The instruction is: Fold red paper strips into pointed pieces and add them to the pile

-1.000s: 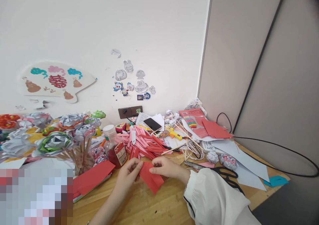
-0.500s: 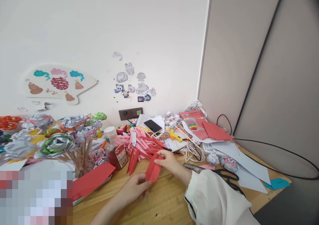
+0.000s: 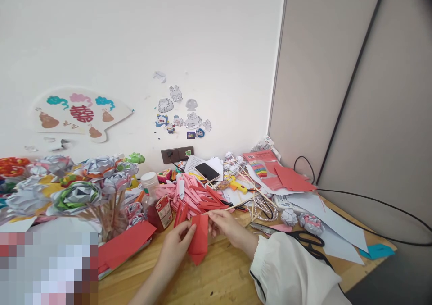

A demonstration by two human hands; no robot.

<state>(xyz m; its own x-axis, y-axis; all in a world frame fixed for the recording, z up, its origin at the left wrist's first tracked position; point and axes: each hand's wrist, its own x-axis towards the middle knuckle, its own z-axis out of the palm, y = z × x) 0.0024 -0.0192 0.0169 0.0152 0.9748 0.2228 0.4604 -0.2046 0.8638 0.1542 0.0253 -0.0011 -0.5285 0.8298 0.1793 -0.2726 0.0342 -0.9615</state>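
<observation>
A folded piece of red paper is held just above the wooden desk, near its front middle. My left hand pinches its left edge, fingers closed on the paper. On the paper's upper right corner my right hand grips with thumb and fingers; a white sleeve covers that arm. Right behind the hands lies a heap of folded red and pink paper strips.
Paper flowers on sticks crowd the left. A bottle with red liquid, red sheets, a phone, a yellow glue gun, skewers, scissors, white paper and a black cable lie about.
The hands drew apart half a second ago, with the paper turned up in my right hand. Now both have closed on it again and it hangs lengthwise, point down.
</observation>
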